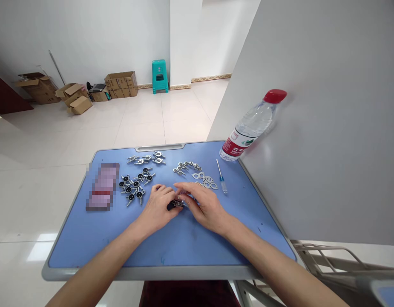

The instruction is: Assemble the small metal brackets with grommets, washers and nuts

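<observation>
Over the middle of the blue table, my left hand (160,205) is closed around a small black-and-metal fitting (175,204). Its fingers cover much of that piece. My right hand (207,207) meets it from the other side, thumb and fingers bent in at the fitting; what its fingertips pinch is partly hidden. Just beyond the right hand lie flat two-holed metal plates (208,180), some overlapping. Behind them is an arc of small shiny metal parts (188,165). Left of my left hand sit several metal fittings with black round centres (136,184).
More silver metal pieces (147,158) lie near the far edge. A screwdriver (222,179) rests right of the plates. A red-capped water bottle (248,130) stands at the far right by a grey partition (327,128). A blurred pinkish item (103,185) lies on the left.
</observation>
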`<state>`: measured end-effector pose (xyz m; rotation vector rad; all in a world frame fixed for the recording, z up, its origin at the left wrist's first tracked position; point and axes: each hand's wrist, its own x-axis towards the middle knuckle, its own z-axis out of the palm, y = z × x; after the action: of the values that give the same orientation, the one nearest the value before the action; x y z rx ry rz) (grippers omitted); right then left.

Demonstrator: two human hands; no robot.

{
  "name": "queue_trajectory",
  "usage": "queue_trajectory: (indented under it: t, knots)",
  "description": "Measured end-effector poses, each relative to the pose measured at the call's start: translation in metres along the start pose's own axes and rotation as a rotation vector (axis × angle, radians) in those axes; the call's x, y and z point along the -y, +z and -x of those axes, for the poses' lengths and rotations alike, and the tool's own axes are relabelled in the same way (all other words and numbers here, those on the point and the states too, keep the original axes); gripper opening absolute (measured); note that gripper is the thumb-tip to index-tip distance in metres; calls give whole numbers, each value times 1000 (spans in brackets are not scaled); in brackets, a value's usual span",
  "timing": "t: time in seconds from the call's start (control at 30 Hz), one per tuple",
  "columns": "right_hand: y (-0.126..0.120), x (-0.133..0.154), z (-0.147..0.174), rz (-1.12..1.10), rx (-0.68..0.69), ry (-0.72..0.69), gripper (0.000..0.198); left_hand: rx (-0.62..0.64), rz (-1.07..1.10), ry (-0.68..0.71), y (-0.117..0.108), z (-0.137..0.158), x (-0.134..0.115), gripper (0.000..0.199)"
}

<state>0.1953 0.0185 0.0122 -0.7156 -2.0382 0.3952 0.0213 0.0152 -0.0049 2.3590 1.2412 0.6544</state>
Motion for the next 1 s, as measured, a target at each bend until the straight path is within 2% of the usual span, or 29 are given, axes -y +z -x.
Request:
queue_trajectory:
  t: [0.4,0.73,0.87,1.0]
  knots:
    - [-2,2,-2,-5,28,-15,36,5,-11,-9,-1,0,0,8]
    - [-4,6,-7,11,183,-43,41,-33,17,-12,3,1,2,13]
    - [2,6,-5,69,106,-40,28,-5,3,-20,4,1,2,15]
    - [0,4,-5,-10,77,-9,35,-25,9,-4,2,1,1,9]
